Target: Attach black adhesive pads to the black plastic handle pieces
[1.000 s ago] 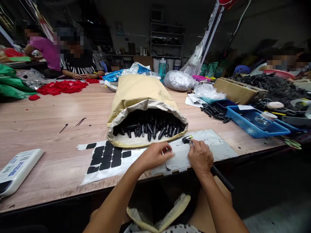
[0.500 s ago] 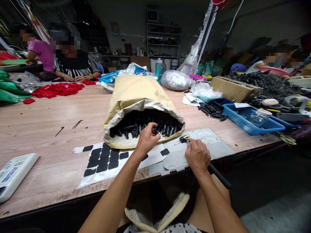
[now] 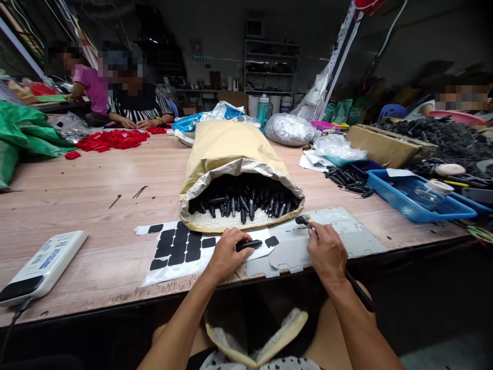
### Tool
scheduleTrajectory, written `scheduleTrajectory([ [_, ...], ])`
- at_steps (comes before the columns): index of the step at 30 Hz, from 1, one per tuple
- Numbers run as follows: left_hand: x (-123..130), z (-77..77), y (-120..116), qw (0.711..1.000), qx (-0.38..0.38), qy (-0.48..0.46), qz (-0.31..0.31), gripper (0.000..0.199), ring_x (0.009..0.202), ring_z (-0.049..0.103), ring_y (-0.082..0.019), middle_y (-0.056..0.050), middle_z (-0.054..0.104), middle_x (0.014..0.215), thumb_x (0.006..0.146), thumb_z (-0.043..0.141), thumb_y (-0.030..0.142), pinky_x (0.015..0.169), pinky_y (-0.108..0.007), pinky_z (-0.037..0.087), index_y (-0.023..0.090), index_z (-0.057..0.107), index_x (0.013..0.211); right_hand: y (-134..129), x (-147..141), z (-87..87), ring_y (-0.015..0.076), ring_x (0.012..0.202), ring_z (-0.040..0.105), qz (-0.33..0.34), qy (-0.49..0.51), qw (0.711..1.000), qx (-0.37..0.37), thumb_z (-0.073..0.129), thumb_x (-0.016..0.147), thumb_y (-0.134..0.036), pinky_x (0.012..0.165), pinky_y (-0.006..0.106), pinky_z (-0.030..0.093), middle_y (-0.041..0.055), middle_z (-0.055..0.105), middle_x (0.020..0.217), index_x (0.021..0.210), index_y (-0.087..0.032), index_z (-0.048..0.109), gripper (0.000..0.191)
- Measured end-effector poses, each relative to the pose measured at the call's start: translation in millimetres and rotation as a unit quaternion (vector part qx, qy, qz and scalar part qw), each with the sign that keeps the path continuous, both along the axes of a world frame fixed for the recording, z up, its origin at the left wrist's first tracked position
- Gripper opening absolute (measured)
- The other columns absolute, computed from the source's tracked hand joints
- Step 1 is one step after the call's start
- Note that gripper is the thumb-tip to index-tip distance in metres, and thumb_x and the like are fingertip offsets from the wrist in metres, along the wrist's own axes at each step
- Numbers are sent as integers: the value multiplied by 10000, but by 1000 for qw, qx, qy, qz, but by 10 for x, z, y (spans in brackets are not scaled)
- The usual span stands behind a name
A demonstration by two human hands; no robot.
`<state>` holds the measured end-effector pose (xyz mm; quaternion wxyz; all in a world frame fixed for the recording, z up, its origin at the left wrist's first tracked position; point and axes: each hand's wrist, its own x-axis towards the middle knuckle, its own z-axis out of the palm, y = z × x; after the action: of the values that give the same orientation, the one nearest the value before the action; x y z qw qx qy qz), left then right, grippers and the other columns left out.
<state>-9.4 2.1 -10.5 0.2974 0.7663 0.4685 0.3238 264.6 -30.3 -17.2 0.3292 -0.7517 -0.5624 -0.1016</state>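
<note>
My left hand (image 3: 228,255) is closed around one end of a black pen-shaped piece (image 3: 250,245), held just above the white backing sheet (image 3: 225,252) with black stickers on it. More such black pieces (image 3: 250,205) fill the open mouth of a tan paper sack (image 3: 234,141) lying on the table. My right hand (image 3: 325,250) grips what looks like a small hammer (image 3: 304,221) with a black head and thin metal shaft. Its black handle extends back under my wrist. The head is over a grey board (image 3: 354,241); whether it touches is unclear.
A white device (image 3: 57,252) with a cable lies at left. Red pieces (image 3: 111,140) are heaped farther back, near two people. At right are a blue basket (image 3: 418,205), a loose pile of black pieces (image 3: 342,177) and a cardboard box (image 3: 389,144).
My left hand has drawn back from the sack's mouth with a black pen-shaped piece. My right hand still holds the hammer over the board. The whole view has shifted slightly.
</note>
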Motion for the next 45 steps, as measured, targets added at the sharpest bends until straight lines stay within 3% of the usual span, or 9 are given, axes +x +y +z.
scheduleTrajectory([
  [3,9,-1,8,1000,-12,0,0,175,973,546,-222,-17,655,924,784,705,194,871,-345,425,232,717,955,-134,-244,167,190,940,629,107,117,986,43,530,946,-243,825,302,471,69,689,1045,1141,-197,694,259],
  [7,21,-20,15,999,-32,-2,2,169,985,547,-225,-16,683,939,762,723,195,877,-347,424,228,723,928,-286,-640,297,186,971,643,255,215,943,11,515,961,-264,876,309,507,64,697,1040,1143,-217,689,256],
  [13,35,-56,45,1000,-24,6,4,156,967,549,-227,-12,693,930,742,728,191,861,-349,425,225,716,895,-365,-915,301,185,960,644,306,192,932,30,465,988,-240,865,318,515,64,684,1021,1227,-242,652,303],
  [20,47,-24,26,999,-27,11,16,118,956,542,-224,-15,681,914,746,716,180,843,-344,425,223,708,856,-382,-968,186,172,884,647,255,93,962,-25,441,981,-186,788,271,494,40,676,958,1202,-253,663,320],
  [25,48,-33,25,999,-27,9,16,171,982,543,-226,-9,693,930,739,726,179,871,-351,420,226,721,903,-403,-892,214,180,934,645,243,115,963,24,442,1000,-241,843,286,496,59,680,1010,1239,-246,648,316],
  [30,48,-49,9,1000,-16,4,19,157,973,546,-225,-10,687,924,747,723,191,872,-352,429,227,714,899,-400,-878,173,176,928,650,244,105,964,-18,423,997,-224,828,279,491,49,687,995,1216,-251,660,324],
  [34,49,-18,-14,1000,-19,6,21,180,982,551,-231,-11,686,928,736,713,176,879,-360,434,235,722,906,-331,-712,178,186,963,653,218,126,968,17,442,993,-270,862,298,490,59,698,1048,1218,-248,662,315],
  [39,45,16,-11,999,-25,10,27,199,974,553,-234,-17,680,926,727,690,154,867,-362,440,230,726,908,-203,-278,166,181,903,636,107,78,991,13,496,954,-259,788,289,452,42,699,1042,1172,-246,692,294],
  [45,35,-6,-2,999,-30,10,26,211,976,549,-239,-22,670,920,735,695,168,882,-372,441,232,740,930,-11,161,-35,178,862,569,-23,-36,998,-39,557,910,-208,727,295,358,45,676,970,1121,-230,721,269],
])
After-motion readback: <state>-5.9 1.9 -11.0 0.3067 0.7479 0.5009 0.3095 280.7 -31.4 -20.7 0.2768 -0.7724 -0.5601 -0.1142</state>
